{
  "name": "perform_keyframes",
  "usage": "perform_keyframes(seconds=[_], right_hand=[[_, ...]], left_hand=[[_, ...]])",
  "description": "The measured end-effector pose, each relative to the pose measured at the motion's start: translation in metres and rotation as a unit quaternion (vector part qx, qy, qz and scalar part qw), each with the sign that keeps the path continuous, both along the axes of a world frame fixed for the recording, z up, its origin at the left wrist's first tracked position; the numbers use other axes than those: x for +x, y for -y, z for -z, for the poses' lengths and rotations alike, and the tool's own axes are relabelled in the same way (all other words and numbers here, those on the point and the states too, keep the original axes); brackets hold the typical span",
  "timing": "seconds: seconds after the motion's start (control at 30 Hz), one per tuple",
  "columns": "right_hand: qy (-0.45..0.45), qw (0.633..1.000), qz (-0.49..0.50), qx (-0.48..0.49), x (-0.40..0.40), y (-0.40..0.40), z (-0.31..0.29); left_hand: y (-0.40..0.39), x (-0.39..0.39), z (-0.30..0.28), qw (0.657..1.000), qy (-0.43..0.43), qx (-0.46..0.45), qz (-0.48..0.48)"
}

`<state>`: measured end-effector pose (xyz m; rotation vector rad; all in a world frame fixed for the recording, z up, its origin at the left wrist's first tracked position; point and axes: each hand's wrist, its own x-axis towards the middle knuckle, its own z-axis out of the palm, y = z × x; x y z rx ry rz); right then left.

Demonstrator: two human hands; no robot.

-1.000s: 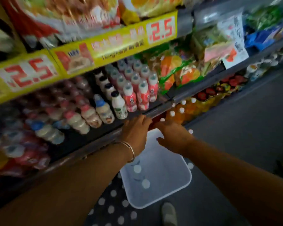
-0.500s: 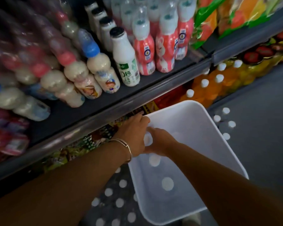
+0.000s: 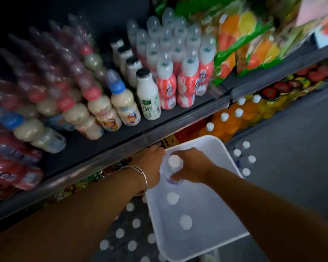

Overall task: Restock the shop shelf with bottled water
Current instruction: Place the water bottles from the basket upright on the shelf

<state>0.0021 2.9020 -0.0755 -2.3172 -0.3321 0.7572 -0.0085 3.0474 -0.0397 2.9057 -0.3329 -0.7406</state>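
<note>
Both hands reach down into the white rectangular plastic bin (image 3: 212, 146) on the floor: the right hand (image 3: 191, 166) curls its fingers round the neck of a clear white-capped water bottle (image 3: 175, 161), probably to lift it toward the shelf, while the left hand (image 3: 151, 163) presses against the bottle's other side, its fingers hidden (so I cannot tell their pose). Two more white caps show in the bin, which stands on grey flooring below a dark metal shelf (image 3: 121, 137) of small milk-drink bottles.

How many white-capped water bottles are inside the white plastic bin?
3: one white-capped water bottle gripped by both hands near the white plastic bin's far end, one mid-bin, one nearer the camera. Arms may hide others.
</note>
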Motion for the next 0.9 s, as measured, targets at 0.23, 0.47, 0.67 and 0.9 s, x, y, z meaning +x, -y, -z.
perform_keyframes(seconds=[0.23, 0.47, 0.67, 0.9], right_hand=[[0.113, 0.993, -0.027, -0.02, 0.008, 0.03, -0.173], [0.206, 0.977, -0.004, -0.06, 0.001, 0.053, -0.386], [0.238, 0.97, 0.045, 0.015, -0.025, 0.062, -0.567], [0.336, 0.933, 0.083, 0.095, -0.028, 0.063, -0.725]], left_hand=[[0.014, 0.008, -0.13, 0.998, -0.045, -0.029, 0.023], [0.027, 0.0, -0.328, 0.994, -0.022, -0.071, 0.075], [0.04, -0.017, -0.487, 0.982, 0.033, -0.164, 0.089], [0.033, -0.017, -0.634, 0.947, 0.094, -0.305, 0.042]])
